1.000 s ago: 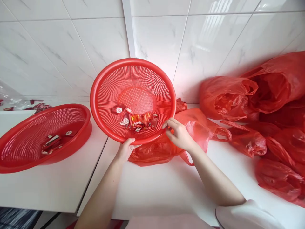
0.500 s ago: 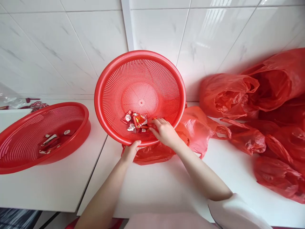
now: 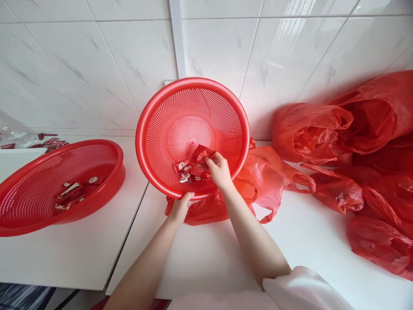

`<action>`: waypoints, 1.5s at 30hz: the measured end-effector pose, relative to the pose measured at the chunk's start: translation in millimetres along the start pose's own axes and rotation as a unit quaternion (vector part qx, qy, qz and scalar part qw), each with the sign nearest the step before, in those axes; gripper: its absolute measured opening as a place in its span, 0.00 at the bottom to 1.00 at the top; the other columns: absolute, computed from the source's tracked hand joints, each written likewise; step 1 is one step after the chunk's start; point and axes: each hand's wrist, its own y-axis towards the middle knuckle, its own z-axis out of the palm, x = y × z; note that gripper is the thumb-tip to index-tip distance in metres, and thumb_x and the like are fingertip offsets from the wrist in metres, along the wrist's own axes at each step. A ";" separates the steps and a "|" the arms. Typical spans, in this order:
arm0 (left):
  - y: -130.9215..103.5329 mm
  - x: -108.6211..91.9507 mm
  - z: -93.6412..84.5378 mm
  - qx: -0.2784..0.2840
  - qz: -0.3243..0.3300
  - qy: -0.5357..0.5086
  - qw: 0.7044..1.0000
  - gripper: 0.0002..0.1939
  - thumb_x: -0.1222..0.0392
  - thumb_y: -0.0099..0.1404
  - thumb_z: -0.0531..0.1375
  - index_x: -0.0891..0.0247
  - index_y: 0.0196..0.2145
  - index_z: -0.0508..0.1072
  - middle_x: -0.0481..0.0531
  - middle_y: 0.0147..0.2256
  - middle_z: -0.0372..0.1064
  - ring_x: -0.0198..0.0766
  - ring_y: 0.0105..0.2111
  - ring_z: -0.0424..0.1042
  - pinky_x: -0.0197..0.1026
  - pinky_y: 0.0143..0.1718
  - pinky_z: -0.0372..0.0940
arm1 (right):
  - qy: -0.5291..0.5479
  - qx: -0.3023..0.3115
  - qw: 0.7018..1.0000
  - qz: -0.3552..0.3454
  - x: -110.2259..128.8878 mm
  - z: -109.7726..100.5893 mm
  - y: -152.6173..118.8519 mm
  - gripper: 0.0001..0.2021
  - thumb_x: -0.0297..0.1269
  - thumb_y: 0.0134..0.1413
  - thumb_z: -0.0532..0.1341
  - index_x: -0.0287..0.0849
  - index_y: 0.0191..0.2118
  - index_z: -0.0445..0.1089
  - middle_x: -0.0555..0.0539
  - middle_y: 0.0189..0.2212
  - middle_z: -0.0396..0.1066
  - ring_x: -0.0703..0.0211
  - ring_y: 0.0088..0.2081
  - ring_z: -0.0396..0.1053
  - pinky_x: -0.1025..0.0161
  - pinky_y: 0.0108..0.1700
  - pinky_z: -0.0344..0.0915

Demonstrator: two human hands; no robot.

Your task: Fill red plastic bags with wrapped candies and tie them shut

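Tilted basket (image 3: 190, 125) held by left hand (image 3: 181, 207), thumb atop, fingers hidden | packet (image 3: 200, 153) pinched by right hand (image 3: 220, 171) | spill risked if near rim dips

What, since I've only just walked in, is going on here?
A person's left hand grips the near rim of a tilted red basket; the right hand, inside it, holds a red packet. More small packets lie there. A second red basket stands to the left, red plastic bags to the right.
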 end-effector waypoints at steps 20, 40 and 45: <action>9.5 -22.4 -2.2 -0.036 0.089 -0.060 0.994 0.19 0.66 0.50 0.62 0.62 0.43 0.72 0.51 0.37 0.76 0.50 0.46 0.73 0.53 0.47 0.69 | 0.353 0.038 0.925 0.133 -67.6 -31.6 -96.8 0.08 0.36 0.46 0.69 0.46 0.35 0.73 0.52 0.34 0.75 0.61 0.37 0.73 0.59 0.43 0.72; 11.9 -36.8 -14.7 -0.034 0.146 -0.040 0.988 0.18 0.67 0.52 0.60 0.60 0.43 0.73 0.51 0.43 0.74 0.46 0.48 0.71 0.49 0.48 0.69 | -0.268 0.057 0.953 -0.131 -58.6 -47.7 -103.3 0.32 0.21 0.50 0.52 0.50 0.61 0.61 0.45 0.62 0.57 0.50 0.62 0.55 0.48 0.62 0.56; 12.6 -34.5 -13.5 -0.029 0.146 -0.042 0.988 0.16 0.68 0.53 0.60 0.62 0.41 0.73 0.51 0.40 0.75 0.46 0.46 0.73 0.50 0.47 0.70 | -0.330 0.084 0.937 -0.075 -70.9 -47.2 -102.0 0.28 0.19 0.48 0.48 0.45 0.51 0.72 0.43 0.59 0.61 0.51 0.58 0.62 0.50 0.59 0.61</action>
